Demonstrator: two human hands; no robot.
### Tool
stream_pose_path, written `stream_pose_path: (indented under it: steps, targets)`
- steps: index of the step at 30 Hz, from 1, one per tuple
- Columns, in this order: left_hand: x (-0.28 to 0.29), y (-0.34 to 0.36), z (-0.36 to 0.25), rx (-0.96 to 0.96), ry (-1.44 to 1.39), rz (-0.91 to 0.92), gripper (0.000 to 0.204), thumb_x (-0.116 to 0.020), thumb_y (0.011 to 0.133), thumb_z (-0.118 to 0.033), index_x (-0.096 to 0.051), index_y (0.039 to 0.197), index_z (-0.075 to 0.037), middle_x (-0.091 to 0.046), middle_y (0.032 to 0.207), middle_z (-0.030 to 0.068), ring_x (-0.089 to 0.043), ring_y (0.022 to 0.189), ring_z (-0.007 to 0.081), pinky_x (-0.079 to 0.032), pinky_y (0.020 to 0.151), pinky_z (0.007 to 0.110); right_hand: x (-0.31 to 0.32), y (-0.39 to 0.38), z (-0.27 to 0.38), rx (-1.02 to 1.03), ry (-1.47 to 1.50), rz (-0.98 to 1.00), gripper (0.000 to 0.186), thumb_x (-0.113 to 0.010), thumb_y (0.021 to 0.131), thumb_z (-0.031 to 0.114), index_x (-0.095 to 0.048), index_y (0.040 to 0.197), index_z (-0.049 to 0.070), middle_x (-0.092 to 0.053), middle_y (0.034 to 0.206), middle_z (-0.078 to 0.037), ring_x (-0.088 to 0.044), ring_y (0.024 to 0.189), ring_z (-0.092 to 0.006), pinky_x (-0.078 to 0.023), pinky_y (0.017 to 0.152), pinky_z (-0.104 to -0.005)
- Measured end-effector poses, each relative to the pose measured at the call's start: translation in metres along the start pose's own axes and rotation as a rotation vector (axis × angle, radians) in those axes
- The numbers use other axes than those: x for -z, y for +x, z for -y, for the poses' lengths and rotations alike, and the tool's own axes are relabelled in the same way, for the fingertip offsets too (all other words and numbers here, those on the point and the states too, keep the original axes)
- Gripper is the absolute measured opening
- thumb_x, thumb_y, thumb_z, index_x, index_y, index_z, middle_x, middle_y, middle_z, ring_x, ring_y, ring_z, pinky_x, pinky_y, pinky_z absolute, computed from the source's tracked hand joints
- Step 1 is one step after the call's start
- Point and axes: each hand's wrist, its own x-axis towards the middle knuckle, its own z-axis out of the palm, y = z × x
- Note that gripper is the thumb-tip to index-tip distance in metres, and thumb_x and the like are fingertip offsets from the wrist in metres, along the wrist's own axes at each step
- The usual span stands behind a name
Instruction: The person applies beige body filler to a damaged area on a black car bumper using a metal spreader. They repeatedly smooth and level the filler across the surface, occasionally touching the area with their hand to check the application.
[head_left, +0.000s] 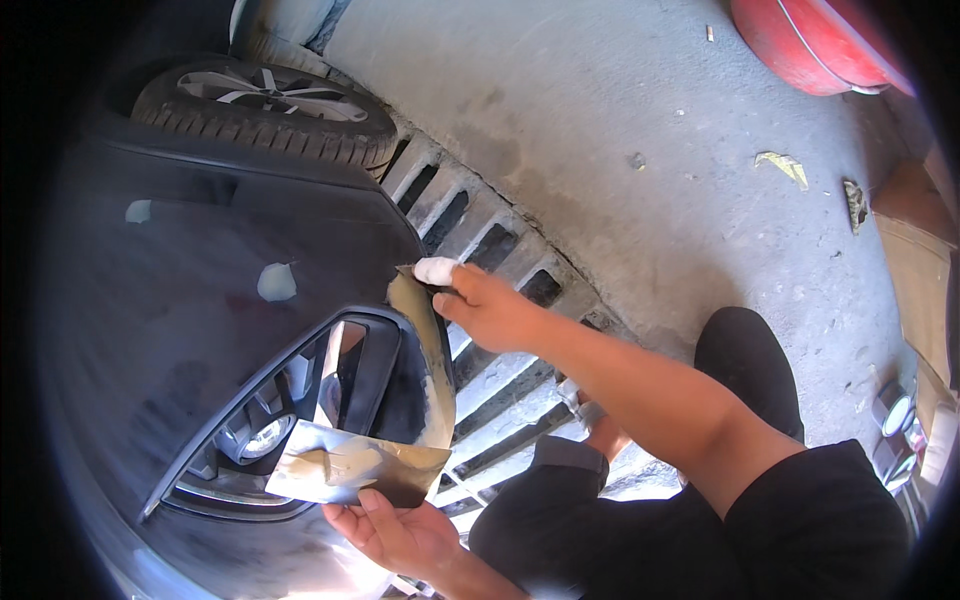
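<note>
My left hand grips the lower edge of a flat metal plate, thumb on top. Tan body filler is smeared across the plate. My right hand is at the outer edge of a dark car bumper, one finger wrapped in white. Its fingers are pinched together near a strip of tan filler on the bumper. Whatever thin piece they hold is mostly hidden. The filler runs down beside the fog lamp opening, where a lamp shows. Two pale patches mark the bumper.
A car wheel stands beyond the bumper. Under my arms runs a slotted drain grate beside the concrete floor. At the far right are a red tub, cardboard and some cans. Scraps litter the floor.
</note>
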Motion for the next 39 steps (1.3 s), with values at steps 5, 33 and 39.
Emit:
stream_pose_path:
  steps: [5, 33, 39]
  targets:
    - [0.002, -0.003, -0.002, 0.033, -0.065, -0.015, 0.051, -0.054, 0.097, -0.003, -0.034, 0.144, 0.004, -0.053, 0.134, 0.0157, -0.051, 0.123, 0.0229, -0.036, 0.111, 0.039, -0.024, -0.037, -0.012, 0.183, -0.075, -0.031, 0.043, -0.055, 0.096, 0.012, -0.052, 0.139, 0.007, -0.055, 0.120, -0.018, -0.057, 0.108, -0.0339, -0.045, 0.096, -0.0393]
    - [-0.003, -0.006, -0.008, 0.043, -0.061, -0.020, 0.048, -0.054, 0.097, -0.004, -0.037, 0.141, 0.002, -0.054, 0.133, 0.0156, -0.053, 0.121, 0.0252, -0.038, 0.109, 0.041, 0.017, 0.007, 0.002, 0.023, -0.019, 0.119, 0.043, -0.055, 0.099, 0.014, -0.049, 0.141, 0.007, -0.060, 0.132, -0.012, -0.058, 0.120, -0.0231, -0.043, 0.104, -0.0350]
    - [-0.006, -0.004, -0.007, 0.055, -0.082, -0.012, 0.050, -0.063, 0.092, -0.010, -0.044, 0.136, 0.001, -0.056, 0.132, 0.0147, -0.055, 0.121, 0.0263, -0.039, 0.110, 0.042, 0.000, -0.034, 0.000, 0.030, -0.072, 0.156, 0.041, -0.056, 0.097, 0.019, -0.054, 0.135, 0.006, -0.061, 0.118, -0.021, -0.060, 0.111, -0.0362, -0.046, 0.096, -0.0410]
